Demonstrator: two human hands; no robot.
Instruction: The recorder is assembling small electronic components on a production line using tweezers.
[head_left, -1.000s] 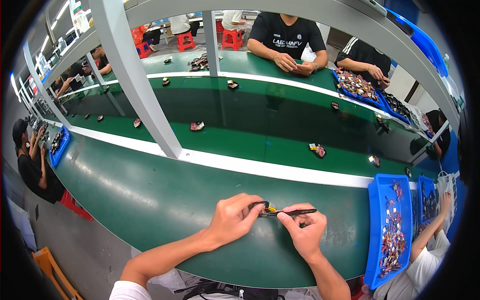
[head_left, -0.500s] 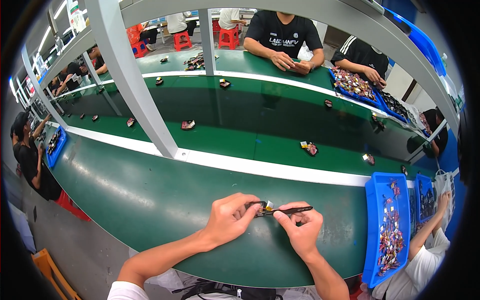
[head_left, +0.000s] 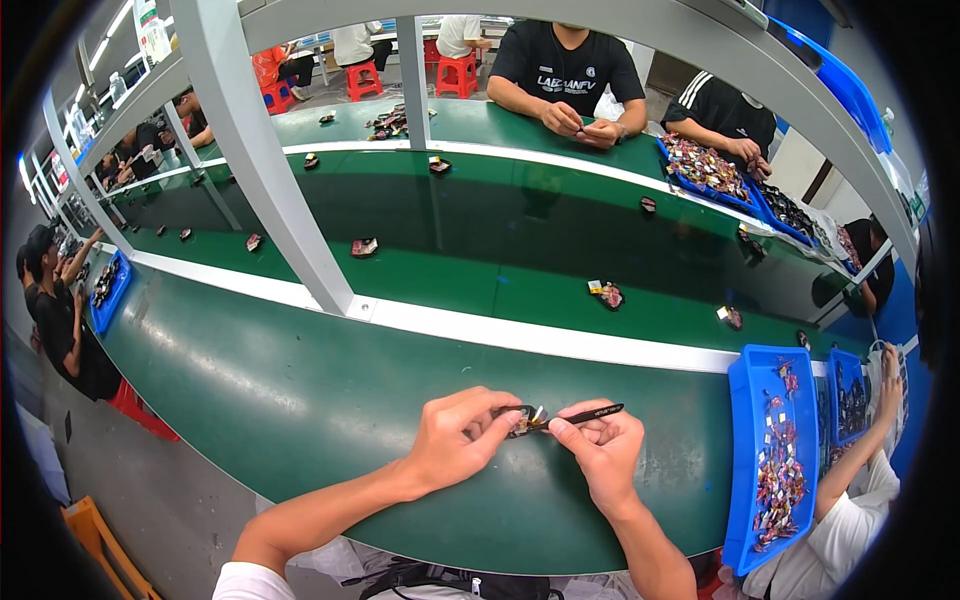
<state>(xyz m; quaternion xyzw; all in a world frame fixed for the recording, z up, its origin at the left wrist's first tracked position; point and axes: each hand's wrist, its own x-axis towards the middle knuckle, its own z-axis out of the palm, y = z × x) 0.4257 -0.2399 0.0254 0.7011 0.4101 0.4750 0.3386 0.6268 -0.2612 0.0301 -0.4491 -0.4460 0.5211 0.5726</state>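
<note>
Near the middle of the table's near side, my left hand (head_left: 452,440) is closed on a small black electronic part (head_left: 521,420). Reddish and whitish pieces show inside that part; fingers hide some of it. Black tweezers (head_left: 598,412) lie pinched in my right hand (head_left: 604,450). Their tip reaches the part from the right, and I cannot make out exactly what it grips there. Both hands are held just over the green tabletop (head_left: 350,420).
At my right stands a blue tray (head_left: 745,450) with many small parts. Beyond a white rail (head_left: 520,340), a green conveyor belt (head_left: 440,285) carries scattered parts. A grey post (head_left: 270,180) rises at left. A person (head_left: 566,90) works opposite; a neighbour's arm (head_left: 855,455) is at right.
Parts on the belt have shifted a little to the left. My hands stay nearly in place, with the tweezers turned slightly. The hands of the person opposite have changed position a little.
</note>
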